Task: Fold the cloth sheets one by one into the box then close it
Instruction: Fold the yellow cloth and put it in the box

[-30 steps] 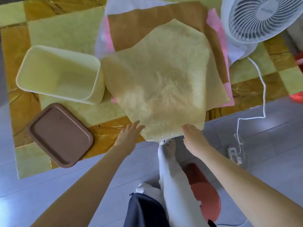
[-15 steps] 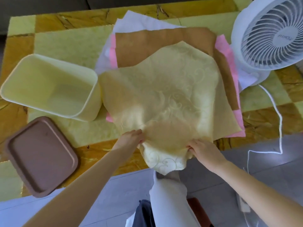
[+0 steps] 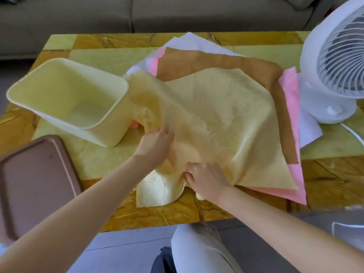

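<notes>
A pale yellow patterned cloth (image 3: 216,115) lies on top of a stack of sheets: brown (image 3: 197,64), pink (image 3: 291,115) and white (image 3: 197,44). My left hand (image 3: 155,144) grips the yellow cloth's near left part, and my right hand (image 3: 204,178) pinches its near edge, which is bunched and folded under. The cream box (image 3: 110,123) stands open at the left, touching the cloth's far left corner. Its brown lid (image 3: 33,182) lies at the table's near left.
A white fan (image 3: 334,75) stands at the right on the yellow and orange checked table (image 3: 177,213), its cable (image 3: 352,133) trailing off the right edge. A grey sofa (image 3: 177,12) runs behind the table. My knee (image 3: 197,251) is below the table's near edge.
Both hands went from open at the cloth's near edge to gripping it. The near edge is now gathered and lifted, and the view tilted up over the table.
</notes>
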